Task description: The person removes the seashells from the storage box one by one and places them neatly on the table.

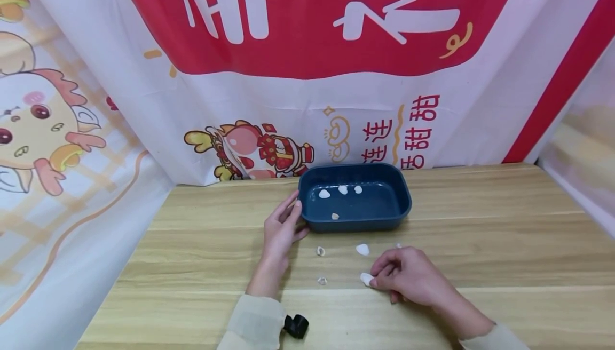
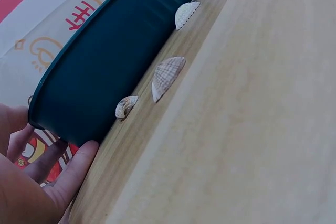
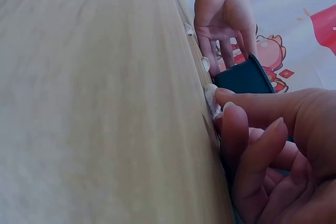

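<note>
A dark blue rectangular basin (image 1: 355, 225) stands near the back of the table. My left hand (image 1: 281, 230) rests against its left end with fingers fairly straight; in the left wrist view the fingertips (image 2: 86, 153) are low on its wall. My right hand (image 1: 408, 275) pinches a white seashell (image 1: 367, 279) between thumb and forefinger, close over the table in front of the basin. Around it lie a white seashell (image 1: 362, 249), a small brownish shell (image 1: 320, 251), a ribbed shell (image 1: 322, 281) and a small shell (image 1: 398, 245) by my right knuckles.
Inside the basin are several small shells, among them a white one (image 1: 324, 193) and a tan one (image 1: 334, 216). Wood-grain table (image 1: 504, 243) extends to both sides. A printed curtain (image 1: 269, 94) hangs right behind the basin. A black wrist mount (image 1: 296, 326) sits by my left sleeve.
</note>
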`<state>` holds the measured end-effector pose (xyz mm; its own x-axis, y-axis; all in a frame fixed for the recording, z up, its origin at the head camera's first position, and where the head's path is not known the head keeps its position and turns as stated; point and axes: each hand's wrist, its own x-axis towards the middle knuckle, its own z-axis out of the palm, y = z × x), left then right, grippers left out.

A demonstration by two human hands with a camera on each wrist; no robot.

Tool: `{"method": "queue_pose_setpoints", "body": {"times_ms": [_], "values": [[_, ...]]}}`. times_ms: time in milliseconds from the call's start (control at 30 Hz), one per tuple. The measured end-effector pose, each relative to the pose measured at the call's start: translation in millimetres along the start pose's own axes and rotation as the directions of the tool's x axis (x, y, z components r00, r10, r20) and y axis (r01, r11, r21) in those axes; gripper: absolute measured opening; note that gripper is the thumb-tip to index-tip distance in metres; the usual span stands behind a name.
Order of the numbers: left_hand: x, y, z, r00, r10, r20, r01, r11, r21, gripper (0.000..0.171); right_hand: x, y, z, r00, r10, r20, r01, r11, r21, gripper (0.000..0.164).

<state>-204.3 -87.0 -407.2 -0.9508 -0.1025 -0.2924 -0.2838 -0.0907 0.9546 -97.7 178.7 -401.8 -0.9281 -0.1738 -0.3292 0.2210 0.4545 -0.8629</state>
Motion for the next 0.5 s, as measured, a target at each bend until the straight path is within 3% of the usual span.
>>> {"method": "queue_pose_setpoints", "body": {"times_ms": [200,500], "values": [[0.6,1.1,0.0,1.0,0.002,-0.002,-0.002,1.0,-0.003,0.033,0.5,2.0,-2.7,0.999,-0.035,0.027,0.034,0.999,0.011,0.022],[0.4,0.0,-0.7,1.0,-0.002,0.003,0.002,1.0,-0.007,0.034,0.1,2.1,-5.6,0.998,-0.022,0.053,0.02,0.999,0.037,0.023]]}}
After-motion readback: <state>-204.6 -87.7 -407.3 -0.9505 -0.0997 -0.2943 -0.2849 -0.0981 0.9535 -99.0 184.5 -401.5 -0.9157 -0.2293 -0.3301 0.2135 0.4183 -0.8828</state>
